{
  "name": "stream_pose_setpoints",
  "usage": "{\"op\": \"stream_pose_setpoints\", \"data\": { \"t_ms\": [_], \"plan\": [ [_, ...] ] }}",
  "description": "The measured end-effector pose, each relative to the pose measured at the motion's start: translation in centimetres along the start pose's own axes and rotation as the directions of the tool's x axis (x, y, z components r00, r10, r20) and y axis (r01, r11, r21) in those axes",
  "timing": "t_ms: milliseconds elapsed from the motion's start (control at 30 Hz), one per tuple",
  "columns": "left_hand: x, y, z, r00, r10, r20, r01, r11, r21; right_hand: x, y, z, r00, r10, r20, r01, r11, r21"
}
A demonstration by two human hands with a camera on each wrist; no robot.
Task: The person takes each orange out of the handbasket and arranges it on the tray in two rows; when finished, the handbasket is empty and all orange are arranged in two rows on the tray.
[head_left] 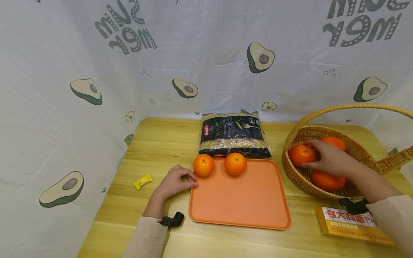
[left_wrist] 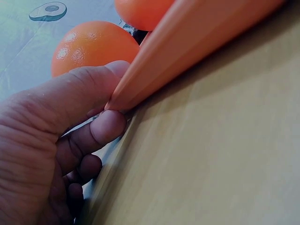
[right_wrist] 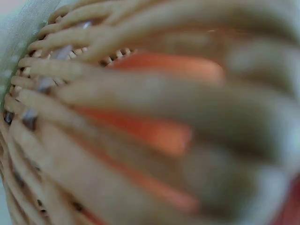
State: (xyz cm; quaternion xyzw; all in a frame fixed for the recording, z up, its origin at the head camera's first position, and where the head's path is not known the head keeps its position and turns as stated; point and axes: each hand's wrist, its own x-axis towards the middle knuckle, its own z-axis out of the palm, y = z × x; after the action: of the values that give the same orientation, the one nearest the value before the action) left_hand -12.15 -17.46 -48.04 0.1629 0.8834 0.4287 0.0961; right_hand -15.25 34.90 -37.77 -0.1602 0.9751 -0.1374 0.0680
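Note:
My left hand pinches the left rim of an orange-coloured tray; in the left wrist view the thumb lies over the rim and the index finger is under it. Two oranges sit at the tray's back edge, a left orange and a right orange. Inside a wicker basket on the right, my right hand grips an orange between thumb and fingers. More oranges lie around it. Blurred basket weave hides that hand in the right wrist view.
A pasta bag lies behind the tray. A yellow wrapped packet is left of my left hand. In front of the basket stands a yellow pasta box. The basket handle arches over its opening. A printed curtain hangs behind.

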Motion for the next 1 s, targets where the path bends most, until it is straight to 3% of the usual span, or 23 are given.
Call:
{"op": "stream_pose_setpoints", "data": {
  "t_ms": [267,1000],
  "plan": [
    [0.0,0.0,0.0,1.0,0.0,-0.001,0.0,1.0,0.003,-1.2,-0.6,-0.9,0.998,0.068,-0.006,-0.068,0.997,0.035],
    [0.1,0.1,0.0,1.0,0.0,-0.001,0.001,1.0,0.008,-4.9,-2.6,-1.2,0.984,0.132,-0.12,-0.106,0.974,0.203]
  ]
}}
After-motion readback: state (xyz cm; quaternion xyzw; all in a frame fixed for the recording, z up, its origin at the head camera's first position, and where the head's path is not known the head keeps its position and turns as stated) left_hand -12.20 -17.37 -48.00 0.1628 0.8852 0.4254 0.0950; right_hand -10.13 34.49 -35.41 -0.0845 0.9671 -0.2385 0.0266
